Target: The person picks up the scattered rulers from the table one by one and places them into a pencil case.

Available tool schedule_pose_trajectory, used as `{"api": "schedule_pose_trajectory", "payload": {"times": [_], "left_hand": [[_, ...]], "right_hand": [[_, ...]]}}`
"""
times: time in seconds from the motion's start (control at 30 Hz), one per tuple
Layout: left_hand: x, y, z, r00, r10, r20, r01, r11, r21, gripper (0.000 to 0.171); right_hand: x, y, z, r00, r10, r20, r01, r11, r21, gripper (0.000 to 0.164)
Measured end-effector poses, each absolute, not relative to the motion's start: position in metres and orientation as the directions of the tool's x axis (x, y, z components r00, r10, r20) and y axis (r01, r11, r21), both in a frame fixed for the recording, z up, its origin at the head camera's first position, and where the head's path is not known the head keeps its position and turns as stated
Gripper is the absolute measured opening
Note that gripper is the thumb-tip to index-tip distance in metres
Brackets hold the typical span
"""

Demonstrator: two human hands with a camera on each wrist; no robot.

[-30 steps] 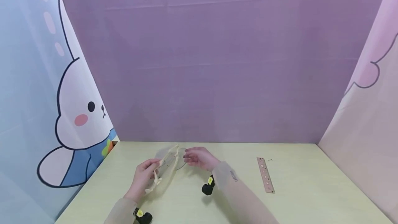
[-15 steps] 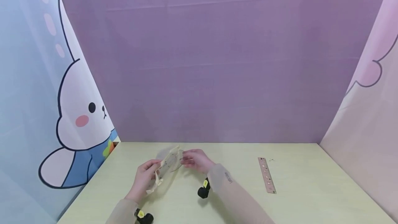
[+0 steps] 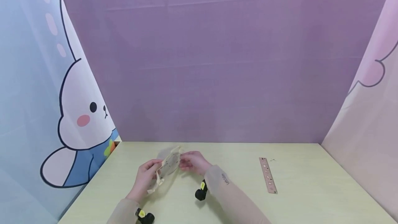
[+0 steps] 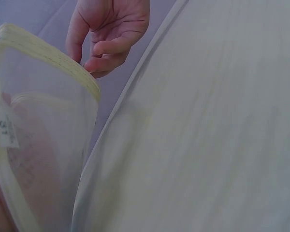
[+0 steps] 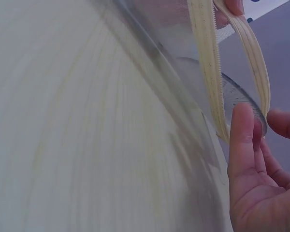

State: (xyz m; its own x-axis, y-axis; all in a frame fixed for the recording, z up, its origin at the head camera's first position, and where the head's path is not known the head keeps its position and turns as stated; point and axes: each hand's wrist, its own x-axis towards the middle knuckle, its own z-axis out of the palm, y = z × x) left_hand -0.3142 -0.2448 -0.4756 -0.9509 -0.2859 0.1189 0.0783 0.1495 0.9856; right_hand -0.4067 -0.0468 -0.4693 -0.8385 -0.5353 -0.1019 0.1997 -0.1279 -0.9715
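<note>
A see-through mesh pouch [image 3: 170, 163] with a cream zipper edge hangs over the left part of the table, tilted, its mouth facing right. My left hand [image 3: 147, 175] grips its near-left side between thumb and fingers. At the mouth, my right hand [image 3: 194, 161] pinches a clear plastic piece with a curved, finely marked edge [image 5: 244, 92], like a protractor. In the right wrist view most of that protractor lies between the two zipper bands [image 5: 206, 53]. A white label [image 4: 7, 130] printed 31 shows on the pouch in the left wrist view.
A pink ruler with cut-out holes [image 3: 268, 175] lies on the pale wooden table [image 3: 311, 182] to the right. Some tiny thin marks or bits [image 3: 272, 160] are beside its far end. A purple cloth backdrop [image 3: 217, 78] rises behind the table edge.
My right hand has moved left and slightly nearer, bringing the protractor into the pouch's mouth. My left hand keeps its grip on the pouch and barely moves.
</note>
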Motion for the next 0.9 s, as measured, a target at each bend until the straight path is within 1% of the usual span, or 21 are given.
{"api": "schedule_pose_trajectory", "payload": {"times": [0.3, 0.47, 0.63, 0.9], "left_hand": [[-0.315, -0.245, -0.476, -0.956, -0.275, 0.098, 0.068, 0.118, 0.991, 0.025], [-0.312, -0.243, -0.469, -0.961, -0.267, 0.078, 0.05, 0.109, 0.993, 0.024], [-0.308, -0.24, -0.462, -0.963, -0.262, 0.069, 0.041, 0.109, 0.993, 0.023], [-0.317, -0.246, -0.476, -0.96, -0.269, 0.084, 0.051, 0.131, 0.99, 0.027]], "right_hand": [[-0.41, -0.048, -0.474, -0.838, -0.531, -0.125, 0.219, -0.118, -0.968, 0.029], [-0.41, -0.046, -0.477, -0.836, -0.534, -0.126, 0.217, -0.111, -0.97, 0.028], [-0.409, -0.04, -0.476, -0.835, -0.534, -0.135, 0.217, -0.093, -0.972, 0.031], [-0.414, -0.019, -0.471, -0.836, -0.534, -0.125, 0.173, -0.04, -0.984, 0.037]]}}
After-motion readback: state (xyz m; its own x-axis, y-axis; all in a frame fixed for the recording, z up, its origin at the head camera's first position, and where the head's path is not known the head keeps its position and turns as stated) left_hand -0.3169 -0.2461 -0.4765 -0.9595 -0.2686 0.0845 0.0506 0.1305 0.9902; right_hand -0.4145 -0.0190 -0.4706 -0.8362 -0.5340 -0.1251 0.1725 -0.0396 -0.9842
